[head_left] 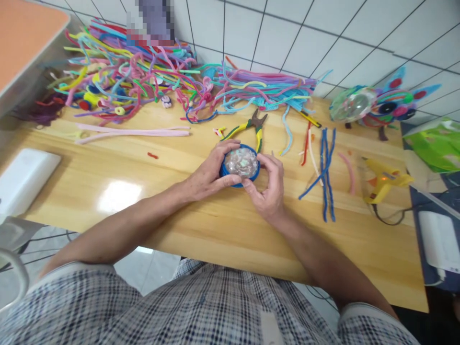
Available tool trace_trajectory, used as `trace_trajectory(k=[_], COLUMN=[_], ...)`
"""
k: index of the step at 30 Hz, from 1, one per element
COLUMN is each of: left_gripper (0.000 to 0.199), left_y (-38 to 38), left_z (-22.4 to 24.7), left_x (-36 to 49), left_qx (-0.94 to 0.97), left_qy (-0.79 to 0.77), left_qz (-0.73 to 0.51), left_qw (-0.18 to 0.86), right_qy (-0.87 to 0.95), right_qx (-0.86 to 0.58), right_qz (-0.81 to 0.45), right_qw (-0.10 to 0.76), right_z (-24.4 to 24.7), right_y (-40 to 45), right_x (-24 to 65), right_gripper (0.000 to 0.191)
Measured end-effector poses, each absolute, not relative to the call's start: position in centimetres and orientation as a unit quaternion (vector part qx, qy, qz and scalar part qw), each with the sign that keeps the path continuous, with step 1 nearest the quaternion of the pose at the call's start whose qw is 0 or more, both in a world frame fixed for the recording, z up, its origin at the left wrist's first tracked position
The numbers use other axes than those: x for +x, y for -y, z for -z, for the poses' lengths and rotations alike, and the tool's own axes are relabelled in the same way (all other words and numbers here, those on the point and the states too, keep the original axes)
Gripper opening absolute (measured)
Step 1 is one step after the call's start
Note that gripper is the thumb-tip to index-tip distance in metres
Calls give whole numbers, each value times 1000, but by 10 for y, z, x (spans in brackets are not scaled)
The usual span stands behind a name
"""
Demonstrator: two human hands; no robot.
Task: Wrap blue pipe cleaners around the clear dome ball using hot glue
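One plaid shirt (204, 306) fills the bottom of the frame; beyond it, the person's hands meet at the centre over the table (172, 218). Between them sits a clear plastic dome (241, 162), ringed in blue pipe cleaner (256, 172). The left hand (210, 170) curls round its left side, thumb along the near edge; the right hand (269, 187) pinches the right edge between bent fingers and thumb. I'd judge the blue ring largely done, though fingers hide parts of it. Three loose blue pipe cleaners (325, 177) lie right of centre, unused, near a yellow glue gun (386, 178) with its light on. Pliers (257, 120) rest just past the dome. Farther off, pipe cleaners heap (132, 72) at upper left, and an eared figure (391, 103) at upper right looks far more complete.
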State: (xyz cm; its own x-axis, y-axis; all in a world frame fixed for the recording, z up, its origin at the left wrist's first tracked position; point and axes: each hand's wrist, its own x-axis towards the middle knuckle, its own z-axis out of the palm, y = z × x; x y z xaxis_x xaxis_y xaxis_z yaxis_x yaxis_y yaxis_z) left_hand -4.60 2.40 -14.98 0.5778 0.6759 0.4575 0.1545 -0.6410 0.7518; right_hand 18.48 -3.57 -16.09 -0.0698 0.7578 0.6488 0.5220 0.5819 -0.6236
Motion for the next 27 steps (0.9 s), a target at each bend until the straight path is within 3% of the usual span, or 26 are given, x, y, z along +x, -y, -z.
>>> trace_trajectory(k=[27], left_gripper=[75], left_y=[-24], left_z=[132], left_x=[-53], left_qx=[859], left_qy=[-233], left_qz=[-328], left_qw=[317], right_qy=[772], right_qx=[-427], right_qz=[-99], right_qw=[459], right_z=[146], right_y=[33], right_x=[191], right_gripper=[81])
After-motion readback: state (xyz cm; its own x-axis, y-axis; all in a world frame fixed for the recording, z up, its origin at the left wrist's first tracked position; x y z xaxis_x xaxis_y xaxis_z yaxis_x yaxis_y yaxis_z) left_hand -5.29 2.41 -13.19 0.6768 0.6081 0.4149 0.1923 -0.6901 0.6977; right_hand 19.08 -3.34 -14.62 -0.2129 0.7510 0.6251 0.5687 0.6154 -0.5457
